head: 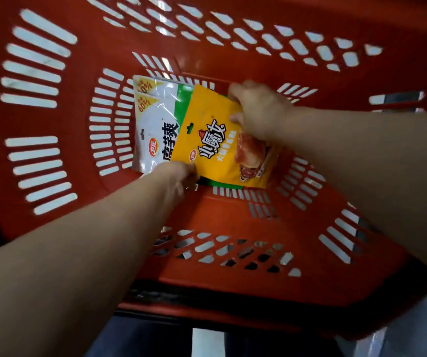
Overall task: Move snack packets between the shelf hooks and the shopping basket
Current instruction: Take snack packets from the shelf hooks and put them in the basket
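Both my arms reach down into a red slotted shopping basket (233,217). A yellow snack packet (215,140) lies tilted on top of a white-and-green snack packet (155,119) on the basket floor. My right hand (258,109) grips the yellow packet at its upper right edge, fingers curled over it. My left hand (178,173) pinches the yellow packet's lower left corner. Most of the white-and-green packet's right half is hidden under the yellow one. No shelf hooks are in view.
The basket's slotted walls rise on all sides around the packets. Its near rim (207,300) sits close below my arms, with dark trousers and a pale floor strip (207,341) beneath it.
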`<state>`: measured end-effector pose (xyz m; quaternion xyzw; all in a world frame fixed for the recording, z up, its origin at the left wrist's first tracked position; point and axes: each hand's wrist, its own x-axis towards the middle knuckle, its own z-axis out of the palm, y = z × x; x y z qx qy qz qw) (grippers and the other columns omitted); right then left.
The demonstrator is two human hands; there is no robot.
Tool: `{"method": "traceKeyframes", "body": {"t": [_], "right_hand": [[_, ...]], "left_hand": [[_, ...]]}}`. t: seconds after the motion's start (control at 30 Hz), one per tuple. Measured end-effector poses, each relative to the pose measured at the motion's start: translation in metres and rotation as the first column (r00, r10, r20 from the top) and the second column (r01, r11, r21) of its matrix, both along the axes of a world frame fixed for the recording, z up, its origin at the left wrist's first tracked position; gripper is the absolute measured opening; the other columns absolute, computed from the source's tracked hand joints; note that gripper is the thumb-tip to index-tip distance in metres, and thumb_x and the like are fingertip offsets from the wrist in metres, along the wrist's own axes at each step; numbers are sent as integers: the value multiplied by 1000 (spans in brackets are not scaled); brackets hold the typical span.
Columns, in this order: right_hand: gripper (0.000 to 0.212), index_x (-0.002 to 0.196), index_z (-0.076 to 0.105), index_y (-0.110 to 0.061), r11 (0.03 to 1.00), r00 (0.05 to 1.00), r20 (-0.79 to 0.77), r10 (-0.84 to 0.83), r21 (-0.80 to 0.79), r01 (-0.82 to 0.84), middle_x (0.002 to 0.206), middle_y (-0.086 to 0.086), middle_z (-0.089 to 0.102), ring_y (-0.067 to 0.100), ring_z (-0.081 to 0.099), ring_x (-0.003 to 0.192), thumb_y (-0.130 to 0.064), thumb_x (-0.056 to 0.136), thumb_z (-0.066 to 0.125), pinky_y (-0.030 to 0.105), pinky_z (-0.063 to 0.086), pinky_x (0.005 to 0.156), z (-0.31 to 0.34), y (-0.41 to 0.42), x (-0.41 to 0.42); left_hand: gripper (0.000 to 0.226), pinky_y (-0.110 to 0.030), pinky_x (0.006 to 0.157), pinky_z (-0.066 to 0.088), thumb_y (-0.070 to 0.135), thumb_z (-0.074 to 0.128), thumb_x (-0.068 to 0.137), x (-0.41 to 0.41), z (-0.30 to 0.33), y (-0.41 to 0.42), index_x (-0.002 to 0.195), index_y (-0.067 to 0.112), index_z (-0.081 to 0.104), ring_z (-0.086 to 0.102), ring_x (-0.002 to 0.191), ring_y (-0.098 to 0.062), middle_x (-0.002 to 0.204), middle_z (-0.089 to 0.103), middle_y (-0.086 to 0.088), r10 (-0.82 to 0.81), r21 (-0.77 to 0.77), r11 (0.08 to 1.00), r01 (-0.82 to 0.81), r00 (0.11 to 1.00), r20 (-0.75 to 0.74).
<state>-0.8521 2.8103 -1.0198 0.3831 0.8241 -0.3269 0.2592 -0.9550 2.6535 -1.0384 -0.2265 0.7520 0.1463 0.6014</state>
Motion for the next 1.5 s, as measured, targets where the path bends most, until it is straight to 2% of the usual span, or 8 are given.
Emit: {"method": "traceKeyframes", "body": {"t": [0.13,0.33,0.53,0.73,0.9,1.13,1.33,1.5], "right_hand": [[20,91,46,-20,971,973,-77,-218,-118,208,92,3,53,21,49,85,-29,89,63,29,35,70,12,2,8],[20,89,48,-14,926,928,-95,-361,-153,345,76,-1,52,19,49,79,-25,89,64,28,32,65,60,-1,31],[24,81,46,-12,831,817,-164,-553,-178,527,68,0,46,18,43,69,-26,89,64,29,30,59,125,-14,45],[41,63,32,-20,702,650,-270,-711,-211,680,55,-3,37,10,30,50,-25,90,62,30,23,51,201,-24,53],[37,67,34,-18,654,558,-374,-741,-214,726,56,4,39,16,31,51,-27,93,58,21,25,47,304,-20,62],[32,99,55,-9,551,355,-573,-738,-210,807,91,23,66,43,61,87,-39,88,57,60,51,76,479,-15,77],[14,86,57,-28,474,170,-755,-634,-204,857,66,-17,65,2,63,68,-18,95,54,35,54,72,666,-30,87],[5,91,58,-17,369,57,-845,-531,-170,914,78,8,65,12,62,63,-17,95,55,33,57,57,797,-44,104]], "left_hand": [[21,-36,76,48,17,55,97,-3,14,-3,77,8,50,52,64,-18,76,59,-8,60,25,998,-59,997,-49],[24,-26,69,47,17,60,94,-15,62,-7,71,15,52,63,90,-17,85,65,-3,72,280,960,1,965,-251],[25,-33,71,41,26,62,91,-42,146,12,69,16,59,49,74,-18,78,55,-12,-104,516,779,355,886,-453],[28,-6,51,37,14,61,92,-60,239,46,66,16,54,47,48,7,50,54,17,-195,599,549,583,786,-586],[8,-15,57,51,20,68,87,-66,333,82,80,18,68,63,58,0,64,69,11,-147,651,453,608,772,-619],[4,-4,53,43,16,68,87,-61,511,130,89,13,69,66,64,5,65,71,15,-112,719,187,670,741,-662],[4,-3,53,42,16,68,86,-48,694,151,88,13,69,64,62,6,65,71,14,-66,744,-75,664,741,-668],[2,-5,56,45,21,67,87,-25,830,155,86,23,68,64,68,8,77,71,11,-29,755,-291,588,783,-621]]}}
